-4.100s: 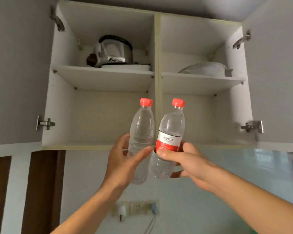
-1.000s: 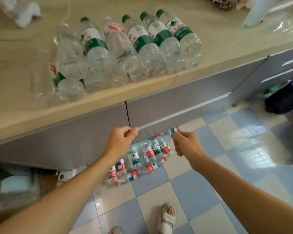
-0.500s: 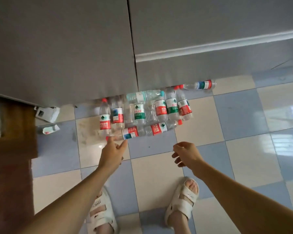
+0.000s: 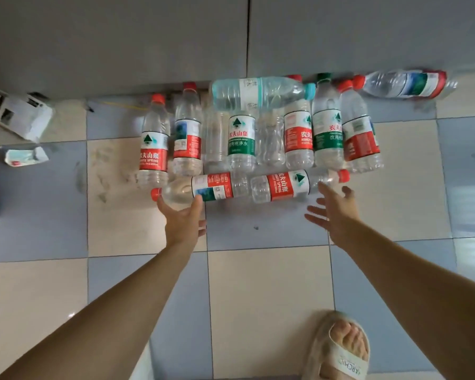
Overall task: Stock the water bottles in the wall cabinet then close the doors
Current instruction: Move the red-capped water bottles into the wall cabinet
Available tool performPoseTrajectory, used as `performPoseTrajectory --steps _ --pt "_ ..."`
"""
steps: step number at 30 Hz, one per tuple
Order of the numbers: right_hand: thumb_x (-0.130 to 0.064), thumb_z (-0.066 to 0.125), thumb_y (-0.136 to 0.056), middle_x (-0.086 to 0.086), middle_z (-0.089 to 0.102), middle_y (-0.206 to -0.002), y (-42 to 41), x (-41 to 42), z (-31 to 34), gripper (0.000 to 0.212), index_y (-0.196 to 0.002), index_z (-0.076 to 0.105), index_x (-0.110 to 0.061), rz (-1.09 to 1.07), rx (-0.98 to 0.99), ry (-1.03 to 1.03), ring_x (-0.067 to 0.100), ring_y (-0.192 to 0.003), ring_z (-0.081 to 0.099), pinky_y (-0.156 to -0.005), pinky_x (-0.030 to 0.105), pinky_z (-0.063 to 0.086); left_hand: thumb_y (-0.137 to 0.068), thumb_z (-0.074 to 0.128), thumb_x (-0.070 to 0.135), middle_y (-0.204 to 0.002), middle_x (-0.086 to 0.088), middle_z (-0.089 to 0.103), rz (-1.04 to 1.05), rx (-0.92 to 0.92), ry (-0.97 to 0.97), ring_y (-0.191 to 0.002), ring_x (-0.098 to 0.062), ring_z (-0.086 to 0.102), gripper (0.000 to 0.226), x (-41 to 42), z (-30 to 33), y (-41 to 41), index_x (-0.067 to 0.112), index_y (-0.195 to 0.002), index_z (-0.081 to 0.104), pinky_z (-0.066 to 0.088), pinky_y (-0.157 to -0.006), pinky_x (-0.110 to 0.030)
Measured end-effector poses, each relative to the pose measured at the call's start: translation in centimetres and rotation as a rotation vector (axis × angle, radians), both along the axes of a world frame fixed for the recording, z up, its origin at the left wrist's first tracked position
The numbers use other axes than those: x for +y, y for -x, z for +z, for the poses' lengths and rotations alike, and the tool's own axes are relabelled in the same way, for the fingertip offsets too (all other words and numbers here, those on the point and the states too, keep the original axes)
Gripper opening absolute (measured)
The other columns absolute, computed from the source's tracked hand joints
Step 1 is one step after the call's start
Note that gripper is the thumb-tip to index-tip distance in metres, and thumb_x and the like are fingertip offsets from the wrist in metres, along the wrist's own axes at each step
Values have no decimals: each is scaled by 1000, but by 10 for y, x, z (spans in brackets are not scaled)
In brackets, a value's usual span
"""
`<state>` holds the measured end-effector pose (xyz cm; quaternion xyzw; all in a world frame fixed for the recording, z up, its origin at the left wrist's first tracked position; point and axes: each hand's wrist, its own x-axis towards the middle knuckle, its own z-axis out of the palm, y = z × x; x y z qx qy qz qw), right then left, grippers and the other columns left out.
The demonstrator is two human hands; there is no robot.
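The water bottles [image 4: 261,133] lie on the tiled floor [image 4: 258,283] against the grey base cabinet [image 4: 148,37]. 2 bottles lie crosswise in front of the row. Left hand [image 4: 183,220]: fingers spread wide, reaching the left crosswise bottle [image 4: 198,189] near its red cap; contact cannot be confirmed. Right hand [image 4: 335,209]: fingers spread wide, holding nothing, just beside the right crosswise bottle [image 4: 291,185]. A sandalled foot [image 4: 340,349] stands at bottom right.
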<state>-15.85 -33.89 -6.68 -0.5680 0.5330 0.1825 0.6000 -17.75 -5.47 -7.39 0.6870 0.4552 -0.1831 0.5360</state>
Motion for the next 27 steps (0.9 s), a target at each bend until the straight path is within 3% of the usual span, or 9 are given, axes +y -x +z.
performPoseTrajectory --steps 3,7,11,15,19,23,27 --pt "-36 72 -93 18 61 -115 -8 -5 -22 81 -155 22 -19 -99 -24 -4 30 -96 70 -74 41 63 -91 72 42 -105 0 69 187 -36 31 -72 -22 74 85 1 -23 -5 35 -151 12 64 -73 -42" --pt "-39 76 -89 19 62 -107 -13 -11 -34 62 -134 46 -8 -167 -30 2 32 -93 70 -78 40 63 -85 78 46 -97 -4 71 381 -38 23 -58 -15 72 78 1 -35 -20 24 -141 27 62 -61 -32" --pt "-32 77 -90 12 67 -115 -19 -13 -38 47 -127 55 -12 -204 -58 -21 29 -99 72 -85 42 62 -88 78 36 -119 -10 69 521 -54 146 -90 -18 75 64 -3 -33 -30 13 -136 42 63 -74 -31" --pt "-24 78 -90 10 69 -107 -20 -12 -30 26 -107 60 -16 -244 -42 -71 26 -89 74 -62 30 62 -91 76 30 -117 -12 73 548 15 284 -98 -20 75 48 -3 -23 -30 8 -131 59 61 -64 -22" --pt "-17 81 -86 12 64 -111 -19 -13 -23 44 -123 58 -13 -277 -21 -80 27 -94 68 -58 28 60 -90 77 26 -113 -15 72 544 41 314 -100 -22 73 47 1 -15 -27 3 -127 60 62 -84 -33" --pt "-17 83 -83 10 60 -108 -10 -16 -12 46 -123 61 -10 -227 7 -68 21 -88 59 -65 30 55 -89 78 20 -112 -13 72 527 38 326 -101 -23 72 47 8 -4 -18 5 -128 58 62 -86 -36" --pt "-12 82 -83 9 59 -113 0 -10 12 41 -119 62 -14 -159 -79 -27 19 -91 61 -70 29 55 -88 78 11 -125 -12 69 461 -30 337 -111 -27 70 60 11 19 -10 12 -140 48 61 -89 -41"
